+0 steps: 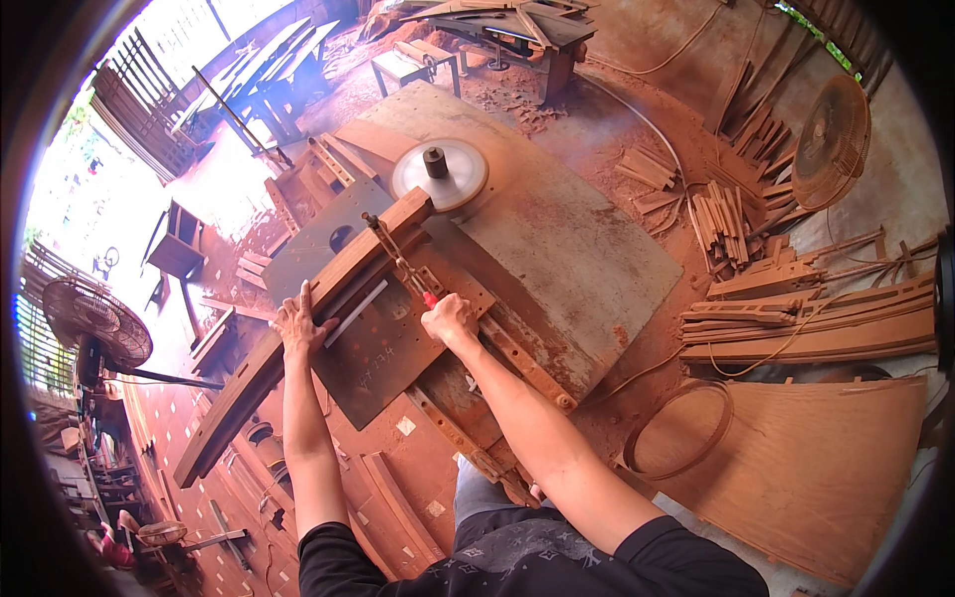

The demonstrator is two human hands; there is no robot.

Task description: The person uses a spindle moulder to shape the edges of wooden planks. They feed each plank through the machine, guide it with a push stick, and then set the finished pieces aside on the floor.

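My left hand (300,320) lies over a long wooden beam (348,267), its fingers across the top and the thumb on the near side. The beam runs slantwise from the lower left to a round saw blade (460,177) with a dark hub, which looks smeared as if spinning. The beam's far end is at the blade's edge; whether they touch I cannot tell. With my right hand (453,320) I grip the red handle (430,298) of a metal toggle clamp (394,251), whose arm reaches to the beam. A dark metal sliding plate (373,373) lies under both.
The worn saw table (597,269) extends right of the blade. Rusty rails (522,358) stick out towards me. Stacked wood strips (724,224) and a curved sheet (826,468) lie at right. Fans stand at left (95,318) and right (834,139). Sawdust covers the floor.
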